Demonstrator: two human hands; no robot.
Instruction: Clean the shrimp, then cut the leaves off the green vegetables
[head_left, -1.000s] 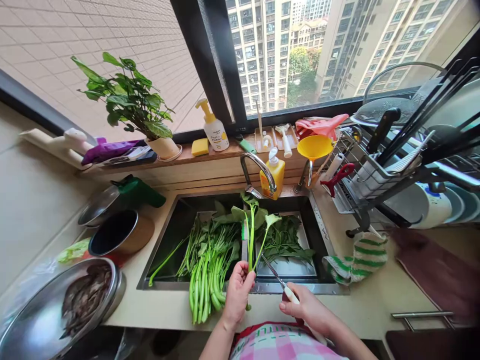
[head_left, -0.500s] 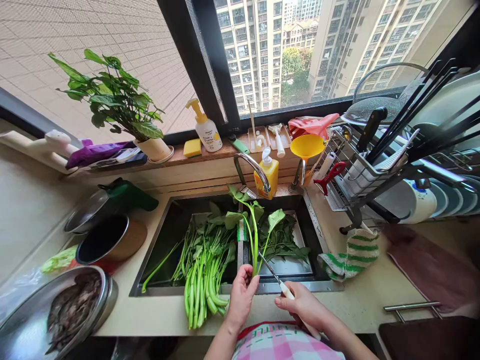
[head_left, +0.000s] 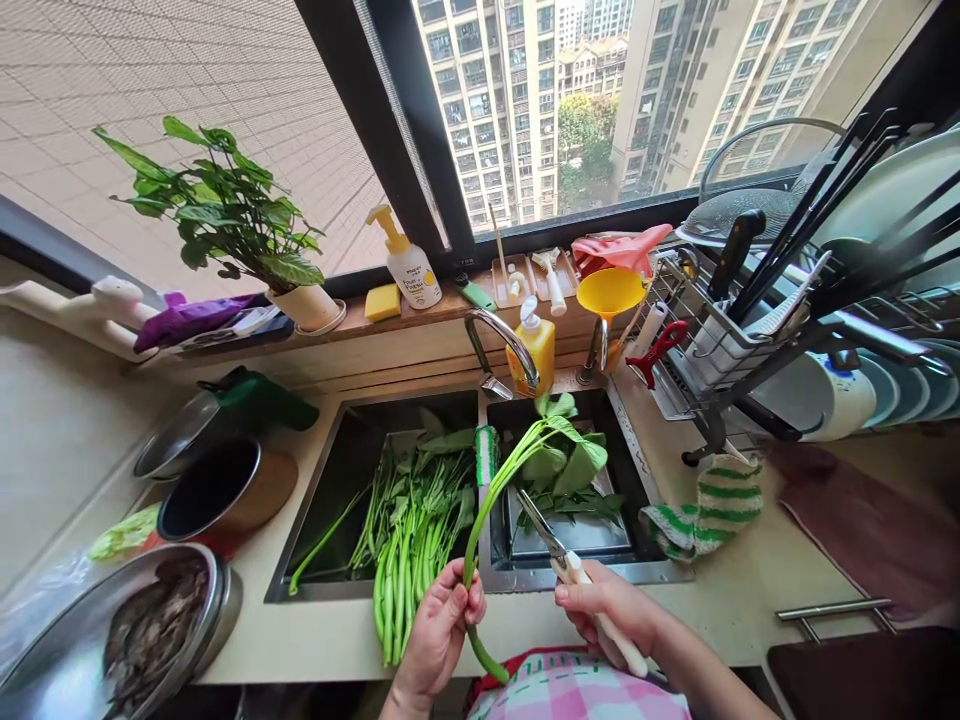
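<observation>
We find the left hand (head_left: pixel 442 625), lower centre, its grip closed on a green stalk (head_left: pixel 491 495); the right hand (head_left: pixel 611 608) grips a white-handled blade (head_left: pixel 541 528) above the sink (head_left: pixel 645 572).

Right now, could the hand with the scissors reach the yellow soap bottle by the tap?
Probably, though not to grab it: the right hand is full of scissors. Only the sink and its low greens lie between it and the yellow soap bottle.
</observation>
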